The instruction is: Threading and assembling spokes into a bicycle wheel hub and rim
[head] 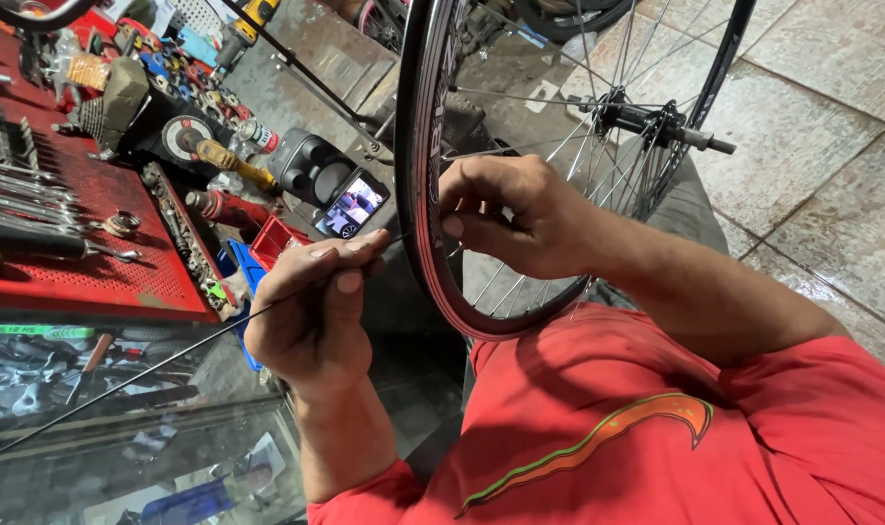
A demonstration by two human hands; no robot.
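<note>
While a red shirt point(656, 428) fills the near foreground, a long thin black metal spoke point(131, 379) is pinched between thumb and fingers of the left hand point(311, 311), its tip aimed at the rim. Light and springy, it seems best gripped near that end. Beyond, the right hand point(515, 214) is curled, fingertips pressed against the black spoked bicycle wheel point(423, 146).

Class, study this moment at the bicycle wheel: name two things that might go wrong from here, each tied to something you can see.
1. The long thin spoke pinched in the left hand trails far out over the glass counter; its free end might snag or bend.
2. The right hand has fingers against the wheel rim; if the wheel turns, neighbouring spokes might pinch them.
</note>
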